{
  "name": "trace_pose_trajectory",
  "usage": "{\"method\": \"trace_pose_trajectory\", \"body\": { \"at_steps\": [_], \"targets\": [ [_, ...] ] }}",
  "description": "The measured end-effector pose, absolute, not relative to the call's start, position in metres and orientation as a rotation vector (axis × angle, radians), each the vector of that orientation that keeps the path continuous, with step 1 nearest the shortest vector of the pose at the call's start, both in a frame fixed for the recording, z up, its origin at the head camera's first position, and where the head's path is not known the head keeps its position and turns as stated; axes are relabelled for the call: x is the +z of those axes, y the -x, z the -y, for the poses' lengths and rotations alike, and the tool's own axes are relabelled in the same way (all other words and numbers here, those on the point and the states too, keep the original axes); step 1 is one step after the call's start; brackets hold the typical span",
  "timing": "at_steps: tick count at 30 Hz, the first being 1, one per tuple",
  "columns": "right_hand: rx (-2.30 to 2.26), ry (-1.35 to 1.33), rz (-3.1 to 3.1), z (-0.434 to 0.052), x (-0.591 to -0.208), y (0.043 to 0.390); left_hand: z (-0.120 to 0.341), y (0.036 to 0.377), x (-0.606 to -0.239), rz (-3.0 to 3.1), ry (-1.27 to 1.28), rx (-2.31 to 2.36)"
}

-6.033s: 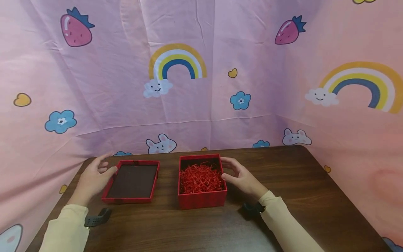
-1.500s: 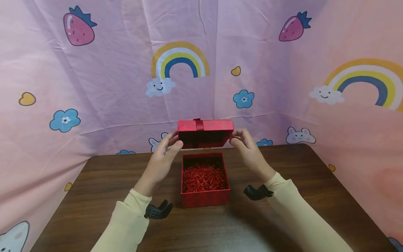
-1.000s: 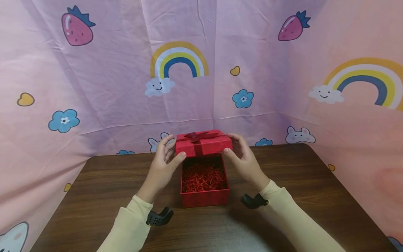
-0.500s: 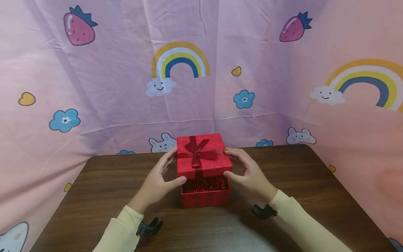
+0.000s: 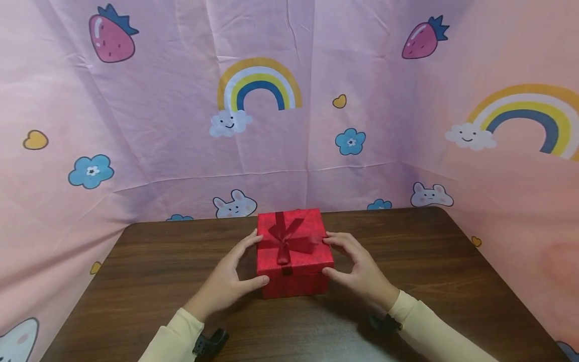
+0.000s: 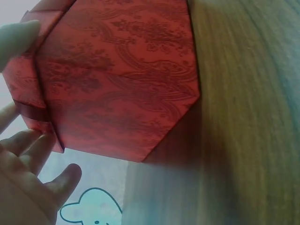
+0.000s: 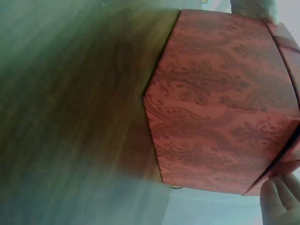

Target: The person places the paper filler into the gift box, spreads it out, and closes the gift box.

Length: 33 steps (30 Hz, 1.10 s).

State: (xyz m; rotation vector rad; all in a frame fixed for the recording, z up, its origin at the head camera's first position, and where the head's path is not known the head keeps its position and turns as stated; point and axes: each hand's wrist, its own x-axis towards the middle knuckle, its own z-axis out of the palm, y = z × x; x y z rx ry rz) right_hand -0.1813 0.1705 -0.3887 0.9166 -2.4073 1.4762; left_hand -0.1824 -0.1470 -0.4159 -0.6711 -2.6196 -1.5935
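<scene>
Box (image 5: 293, 281): red, patterned, stands on the table (image 5: 135, 281) near its middle, close to the front edge of the view.
Lid (image 5: 294, 246): red, seated on the box, level; dark red bow (image 5: 286, 240) on top, ribbon running down the front side.
Left hand (image 5: 226, 281): at the left side of the lid; thumb curled against the near left corner, fingers laid along the left edge. Holds the lid lightly.
Right hand (image 5: 362, 271): mirrors it on the right side; thumb at the near right corner, fingers along the right edge, holding the lid.
Wrist views: box fills both, patterned side close up; fingertips (image 6: 28, 145) at the lid's edge in the left one.
Table: dark wood grain.
Backdrop (image 5: 181, 125): pink cloth with rainbows, strawberries, flowers, bunnies, on three sides.
</scene>
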Motion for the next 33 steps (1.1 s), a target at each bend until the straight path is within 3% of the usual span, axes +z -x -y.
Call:
{"method": "trace_pose_trajectory", "body": {
  "at_steps": [11, 25, 33],
  "targets": [
    [1.463, -0.882, 2.438, -0.178, -0.422, 0.198, 0.148, 0.183, -0.421, 2.622, 0.715, -1.621],
    [1.639, -0.905, 2.472, -0.173, -0.409, 0.185, 0.148, 0.186, -0.43, 2.704, 0.637, -1.688],
    [1.572, -1.041, 2.547, -0.183, -0.41, 0.199, 0.154, 0.19, -0.423, 2.659, 0.695, -1.68]
  ]
}}
